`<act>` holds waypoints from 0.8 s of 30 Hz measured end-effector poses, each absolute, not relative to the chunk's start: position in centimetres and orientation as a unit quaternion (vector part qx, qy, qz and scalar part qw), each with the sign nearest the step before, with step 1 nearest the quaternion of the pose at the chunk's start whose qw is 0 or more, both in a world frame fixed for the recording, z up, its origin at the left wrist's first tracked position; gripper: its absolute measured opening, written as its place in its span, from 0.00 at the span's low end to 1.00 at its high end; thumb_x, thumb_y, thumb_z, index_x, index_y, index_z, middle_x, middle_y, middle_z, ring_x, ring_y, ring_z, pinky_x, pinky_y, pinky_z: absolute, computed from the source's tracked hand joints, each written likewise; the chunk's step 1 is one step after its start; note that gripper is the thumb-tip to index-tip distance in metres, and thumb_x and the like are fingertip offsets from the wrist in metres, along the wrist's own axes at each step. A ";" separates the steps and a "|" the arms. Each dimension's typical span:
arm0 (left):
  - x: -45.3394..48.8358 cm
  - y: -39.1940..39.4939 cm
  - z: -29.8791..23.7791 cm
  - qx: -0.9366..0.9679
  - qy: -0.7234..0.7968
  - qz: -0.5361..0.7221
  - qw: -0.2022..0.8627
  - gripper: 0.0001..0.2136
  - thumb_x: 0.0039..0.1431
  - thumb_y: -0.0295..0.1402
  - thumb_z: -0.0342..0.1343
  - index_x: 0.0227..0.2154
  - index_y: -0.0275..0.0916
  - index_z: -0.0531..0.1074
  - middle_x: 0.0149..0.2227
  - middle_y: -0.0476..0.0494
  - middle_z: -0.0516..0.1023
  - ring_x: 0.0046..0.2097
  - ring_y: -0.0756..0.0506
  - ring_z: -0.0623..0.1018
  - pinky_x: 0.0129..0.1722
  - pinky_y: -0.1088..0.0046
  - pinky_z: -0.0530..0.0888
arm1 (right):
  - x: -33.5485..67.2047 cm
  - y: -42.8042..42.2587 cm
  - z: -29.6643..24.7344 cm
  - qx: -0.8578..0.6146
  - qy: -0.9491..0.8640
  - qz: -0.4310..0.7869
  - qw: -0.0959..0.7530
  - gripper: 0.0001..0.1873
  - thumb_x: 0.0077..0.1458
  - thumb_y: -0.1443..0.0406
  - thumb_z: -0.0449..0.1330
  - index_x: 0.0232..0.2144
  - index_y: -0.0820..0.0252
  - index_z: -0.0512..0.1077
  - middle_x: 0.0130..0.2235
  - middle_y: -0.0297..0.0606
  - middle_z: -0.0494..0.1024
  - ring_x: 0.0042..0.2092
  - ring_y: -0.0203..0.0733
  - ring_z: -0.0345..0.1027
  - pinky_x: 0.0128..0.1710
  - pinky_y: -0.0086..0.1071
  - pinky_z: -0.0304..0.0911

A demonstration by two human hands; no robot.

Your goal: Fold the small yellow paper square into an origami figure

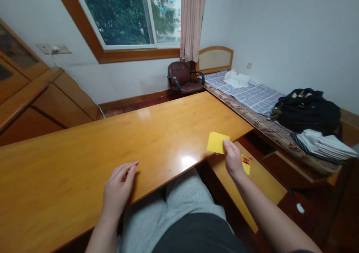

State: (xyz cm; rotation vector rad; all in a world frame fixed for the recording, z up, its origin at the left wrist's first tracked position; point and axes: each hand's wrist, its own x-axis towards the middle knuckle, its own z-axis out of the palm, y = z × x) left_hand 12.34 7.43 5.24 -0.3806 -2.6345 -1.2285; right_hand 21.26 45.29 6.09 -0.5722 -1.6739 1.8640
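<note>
Broadly, a long, glossy, honey-coloured wooden counter [157, 133] with a straight near edge fills the middle. Beyond its right end stands a bed [238, 102] with a patterned fabric side and a checked sheet. Lower down, a smooth rectangular wooden panel [269, 197] bears a yellow piece [246, 169] with red beside it, partly hidden by the wrist. The left hand [119, 187] is over the counter's near edge, fingers loosely curled, thumb slightly apart, holding nothing. The right hand's [233, 158] fingers are clamped on flat, matte yellow paper [215, 142], roughly square, at the counter's right near edge.
</note>
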 end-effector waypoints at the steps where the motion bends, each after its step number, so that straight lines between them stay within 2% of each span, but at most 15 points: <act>1: 12.9 8.4 5.9 -0.113 -0.877 -0.462 0.070 0.19 0.58 0.49 0.51 0.38 0.40 0.77 0.44 0.40 0.79 0.45 0.40 0.77 0.48 0.64 0.72 | 20.5 43.2 6.4 -0.180 -0.637 0.712 0.235 0.21 0.53 0.48 0.60 0.31 0.62 0.73 0.29 0.37 0.76 0.30 0.41 0.68 0.31 0.31 0.63; 3: 13.9 10.4 7.0 -0.088 -0.835 -0.543 -0.010 0.21 0.57 0.50 0.53 0.40 0.38 0.76 0.43 0.39 0.79 0.40 0.42 0.77 0.42 0.67 0.73 | 19.3 39.3 6.9 -0.118 -0.659 0.729 0.143 0.23 0.55 0.47 0.58 0.29 0.62 0.72 0.27 0.36 0.74 0.29 0.39 0.66 0.29 0.29 0.61; 5: 14.7 12.1 7.7 -0.065 -0.788 -0.608 -0.077 0.22 0.57 0.51 0.53 0.41 0.36 0.76 0.41 0.38 0.79 0.39 0.43 0.77 0.37 0.70 0.73 | 18.4 36.0 7.0 -0.072 -0.681 0.723 0.088 0.24 0.56 0.46 0.56 0.26 0.62 0.71 0.26 0.34 0.71 0.28 0.37 0.63 0.27 0.28 0.58; 7: 15.3 13.3 8.0 -0.060 -0.744 -0.656 -0.115 0.22 0.56 0.51 0.55 0.40 0.35 0.76 0.38 0.39 0.79 0.36 0.44 0.76 0.34 0.72 0.72 | 17.9 33.4 7.1 -0.035 -0.697 0.714 0.056 0.26 0.57 0.45 0.55 0.24 0.62 0.70 0.25 0.34 0.70 0.28 0.37 0.62 0.28 0.28 0.57; 9: 15.6 13.7 8.1 -0.064 -0.733 -0.666 -0.121 0.20 0.53 0.49 0.58 0.34 0.34 0.77 0.31 0.43 0.77 0.33 0.46 0.74 0.32 0.74 0.70 | 17.6 31.8 7.2 -0.015 -0.711 0.702 0.042 0.27 0.57 0.45 0.54 0.23 0.62 0.70 0.24 0.33 0.68 0.28 0.37 0.61 0.28 0.28 0.56; 11: 15.7 13.6 8.2 -0.057 -0.740 -0.660 -0.115 0.18 0.51 0.48 0.60 0.30 0.34 0.77 0.28 0.45 0.76 0.32 0.46 0.73 0.33 0.75 0.68 | 17.4 30.9 7.2 -0.005 -0.721 0.692 0.035 0.27 0.57 0.45 0.55 0.22 0.62 0.70 0.23 0.33 0.67 0.28 0.37 0.60 0.27 0.28 0.55; 18: 15.0 13.1 7.6 -0.027 -0.739 -0.666 -0.097 0.17 0.50 0.47 0.61 0.26 0.35 0.76 0.26 0.48 0.74 0.30 0.48 0.70 0.31 0.76 0.65 | 16.8 30.3 6.7 0.004 -0.732 0.680 0.038 0.23 0.58 0.49 0.55 0.25 0.62 0.72 0.25 0.33 0.68 0.29 0.36 0.61 0.28 0.28 0.55; 24: 14.4 13.5 6.3 -0.020 -0.720 -0.686 -0.106 0.17 0.52 0.47 0.60 0.27 0.35 0.75 0.26 0.48 0.73 0.29 0.49 0.69 0.29 0.77 0.65 | 16.3 30.9 6.2 -0.040 -0.712 0.695 0.094 0.16 0.54 0.54 0.61 0.34 0.61 0.77 0.34 0.38 0.78 0.38 0.42 0.70 0.39 0.32 0.64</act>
